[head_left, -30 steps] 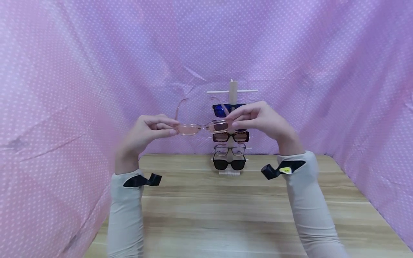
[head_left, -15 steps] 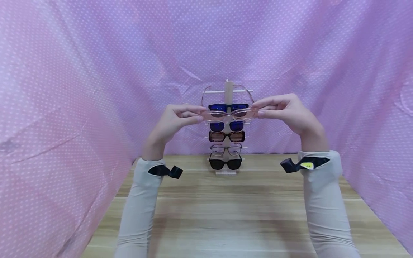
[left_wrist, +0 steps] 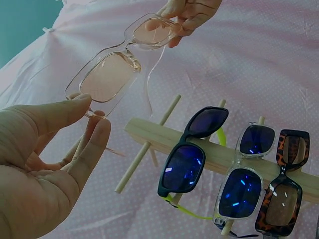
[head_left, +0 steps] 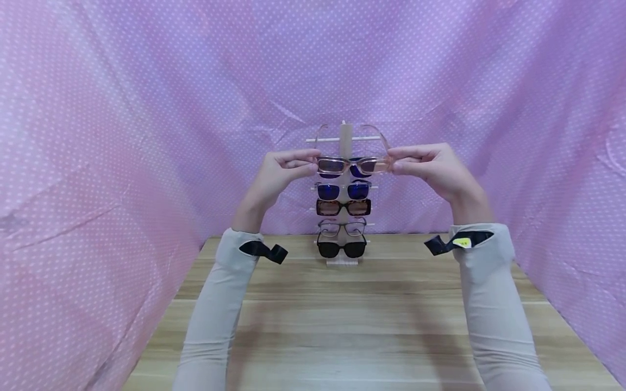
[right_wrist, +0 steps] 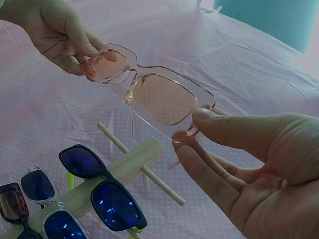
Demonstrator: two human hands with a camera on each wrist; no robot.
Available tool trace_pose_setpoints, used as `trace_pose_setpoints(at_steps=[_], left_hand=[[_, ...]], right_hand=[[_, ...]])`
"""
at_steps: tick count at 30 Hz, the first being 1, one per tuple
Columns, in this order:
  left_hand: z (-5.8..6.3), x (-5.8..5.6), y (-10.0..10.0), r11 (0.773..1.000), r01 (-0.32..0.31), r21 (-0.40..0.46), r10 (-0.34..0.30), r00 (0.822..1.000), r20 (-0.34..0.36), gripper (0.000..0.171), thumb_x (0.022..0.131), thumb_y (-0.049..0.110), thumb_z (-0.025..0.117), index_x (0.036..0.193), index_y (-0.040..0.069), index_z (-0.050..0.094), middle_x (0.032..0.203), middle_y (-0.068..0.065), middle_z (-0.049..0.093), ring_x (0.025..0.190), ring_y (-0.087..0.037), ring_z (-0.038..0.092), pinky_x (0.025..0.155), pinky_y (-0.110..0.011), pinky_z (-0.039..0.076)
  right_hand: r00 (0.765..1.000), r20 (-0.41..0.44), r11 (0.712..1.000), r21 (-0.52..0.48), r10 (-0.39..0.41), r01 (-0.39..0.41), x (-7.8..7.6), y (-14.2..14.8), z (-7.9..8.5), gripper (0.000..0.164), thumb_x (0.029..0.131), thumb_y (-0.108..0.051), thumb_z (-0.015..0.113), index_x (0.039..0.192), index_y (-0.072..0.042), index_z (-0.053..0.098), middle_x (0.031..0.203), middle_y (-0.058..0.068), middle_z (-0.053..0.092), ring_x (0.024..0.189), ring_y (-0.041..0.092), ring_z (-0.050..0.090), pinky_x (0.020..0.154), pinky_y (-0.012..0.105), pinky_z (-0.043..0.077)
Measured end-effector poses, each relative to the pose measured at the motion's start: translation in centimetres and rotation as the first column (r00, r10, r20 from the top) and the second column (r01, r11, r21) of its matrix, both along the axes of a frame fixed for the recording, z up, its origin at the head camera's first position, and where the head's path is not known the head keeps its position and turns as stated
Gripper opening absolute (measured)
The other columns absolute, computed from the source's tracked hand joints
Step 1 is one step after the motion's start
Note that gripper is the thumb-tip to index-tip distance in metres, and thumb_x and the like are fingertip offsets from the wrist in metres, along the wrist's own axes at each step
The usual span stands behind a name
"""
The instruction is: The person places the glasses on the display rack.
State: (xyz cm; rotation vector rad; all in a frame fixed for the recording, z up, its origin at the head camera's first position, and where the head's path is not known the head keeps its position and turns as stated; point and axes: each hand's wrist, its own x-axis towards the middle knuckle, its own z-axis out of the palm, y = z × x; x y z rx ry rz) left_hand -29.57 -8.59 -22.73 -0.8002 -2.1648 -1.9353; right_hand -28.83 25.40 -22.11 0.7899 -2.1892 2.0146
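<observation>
A pair of sunglasses (head_left: 374,165) with a clear pinkish frame and pale orange lenses is held up level, its temples unfolded and pointing away. My left hand (head_left: 281,172) pinches its left end between thumb and fingers. At the opposite end, my right hand (head_left: 435,169) pinches the frame the same way. Both wrist views show the glasses apart from the wooden display stand (left_wrist: 149,133), near its topmost white peg (head_left: 323,140), which carries no glasses. In the head view they partly cover the dark sunglasses with blue lenses (left_wrist: 183,167).
Lower on the stand hang clear-framed sunglasses with blue lenses (head_left: 329,191), tortoiseshell sunglasses (head_left: 344,207), thin-framed eyeglasses (head_left: 331,228) and black sunglasses (head_left: 329,249). The stand is on a wooden table (head_left: 313,326). Pink dotted cloth (head_left: 171,81) hangs behind and at the sides.
Both hands have carried the pinkish sunglasses right and upward, from left of the stand to in front of its upper part. The glasses have levelled out. The grip stays the same.
</observation>
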Motion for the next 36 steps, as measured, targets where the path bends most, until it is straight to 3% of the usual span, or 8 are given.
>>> trace_pose_setpoints(at_steps=[9, 17, 21, 27, 36], left_hand=[[-0.4, -1.3, 0.4, 0.998, -0.035, 0.049, 0.034, 0.999, 0.016, 0.033, 0.091, 0.004, 0.075, 0.123, 0.006, 0.073, 0.109, -0.004, 0.072, 0.098, -0.012, 0.071, 0.108, -0.041, 0.050], [-0.3, -2.1, 1.0, 0.990, -0.108, 0.091, 0.110, 0.994, -0.022, 0.032, 0.091, 0.004, 0.075, 0.123, 0.001, 0.072, 0.099, 0.001, 0.076, 0.095, -0.011, 0.071, 0.097, -0.033, 0.058], [0.1, -2.4, 1.2, 0.986, -0.154, 0.071, 0.156, 0.987, -0.033, 0.033, 0.091, 0.004, 0.075, 0.123, 0.000, 0.071, 0.102, -0.008, 0.077, 0.093, -0.011, 0.072, 0.095, -0.032, 0.058], [0.7, -2.7, 1.2, 0.986, -0.163, 0.039, 0.164, 0.986, -0.021, 0.034, 0.093, 0.002, 0.072, 0.127, -0.002, 0.069, 0.120, -0.027, 0.070, 0.091, -0.010, 0.073, 0.093, -0.031, 0.059], [0.8, -3.3, 1.1, 0.985, -0.156, 0.077, 0.155, 0.988, 0.018, 0.033, 0.094, -0.001, 0.070, 0.127, -0.003, 0.068, 0.117, -0.028, 0.071, 0.082, -0.007, 0.072, 0.089, -0.031, 0.060]], right_hand=[[0.999, 0.046, 0.996, -0.094, 0.017, -0.013, -1.0, -0.7, 0.0, 0.029, 0.090, 0.005, 0.072, 0.118, -0.004, 0.075, 0.104, 0.005, 0.080, 0.097, 0.015, 0.076, 0.092, 0.023, 0.057], [0.997, 0.082, 0.992, -0.129, -0.001, 0.011, -1.6, -1.3, 0.3, 0.029, 0.091, 0.002, 0.073, 0.120, -0.004, 0.074, 0.105, 0.004, 0.080, 0.097, 0.015, 0.075, 0.091, 0.023, 0.058], [0.997, 0.067, 0.994, -0.100, -0.023, 0.030, -1.9, -1.6, 0.7, 0.030, 0.091, 0.001, 0.073, 0.121, -0.004, 0.074, 0.101, 0.002, 0.080, 0.094, 0.013, 0.075, 0.088, 0.023, 0.059], [0.998, 0.021, 0.996, -0.063, -0.055, 0.056, -2.1, -2.0, 1.0, 0.031, 0.093, -0.001, 0.072, 0.123, -0.003, 0.072, 0.100, -0.001, 0.080, 0.089, 0.012, 0.075, 0.086, 0.023, 0.059], [0.993, -0.021, 0.991, -0.078, -0.114, 0.112, -2.7, -3.0, 0.8, 0.033, 0.094, 0.001, 0.069, 0.126, 0.003, 0.068, 0.096, -0.001, 0.080, 0.085, 0.010, 0.076, 0.082, 0.023, 0.060]])
